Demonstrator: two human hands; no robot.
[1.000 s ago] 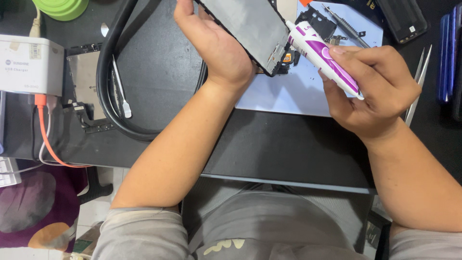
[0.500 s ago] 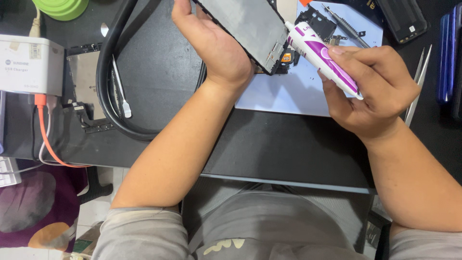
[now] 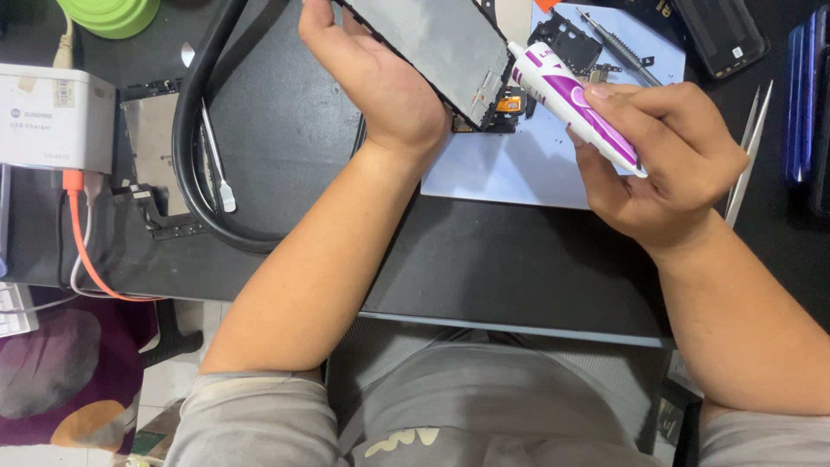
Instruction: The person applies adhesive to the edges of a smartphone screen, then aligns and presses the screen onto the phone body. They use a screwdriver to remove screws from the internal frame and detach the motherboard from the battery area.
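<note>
Purple-and-white adhesive tube (image 3: 577,105) brought to a phone frame edge, top centre of the frame.
The dark phone frame (image 3: 437,43) is gripped tilted by the left hand (image 3: 372,82); the tube is clasped in the closed right hand (image 3: 666,164). The nozzle is best kept on the rim, squeezed lightly.

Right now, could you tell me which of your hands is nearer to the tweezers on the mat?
Right. The right hand, holding the purple-and-white tube, sits just beside the tweezers; the left hand, holding the phone frame, is farther off.
</note>
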